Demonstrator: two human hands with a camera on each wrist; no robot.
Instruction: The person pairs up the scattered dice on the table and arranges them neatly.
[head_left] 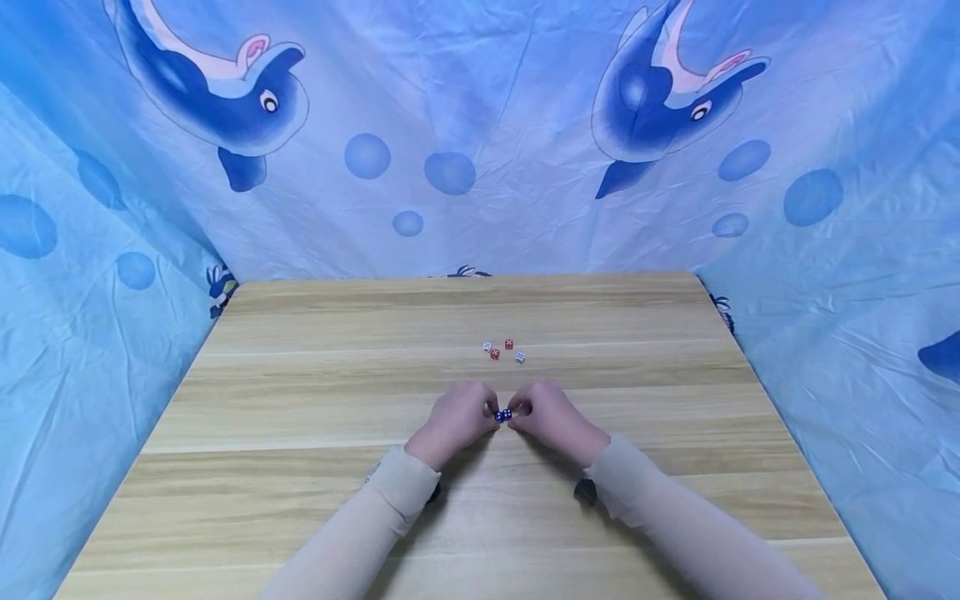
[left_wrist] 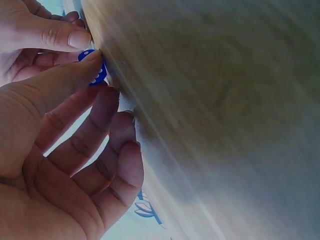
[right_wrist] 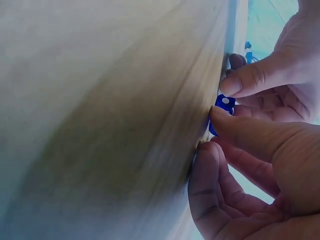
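Observation:
Two blue dice with white pips are side by side at the middle of the wooden table. My left hand (head_left: 459, 417) pinches the left blue die (head_left: 498, 417) between thumb and fingers. From the other side, my right hand (head_left: 553, 419) pinches the right blue die (head_left: 507, 414). Both hands are low at the tabletop, fingertips almost meeting. In the left wrist view my left thumb (left_wrist: 65, 82) covers part of the blue (left_wrist: 98, 77). The right wrist view shows one blue die (right_wrist: 225, 102) beyond my right thumb (right_wrist: 250, 131).
Just past the hands lie two white dice, the left one (head_left: 487, 346) and the right one (head_left: 521, 357), and two red dice, one nearer (head_left: 495, 354) and one farther (head_left: 508, 343). Blue dolphin-printed cloth (head_left: 480, 100) surrounds the back and sides of the table (head_left: 300, 400).

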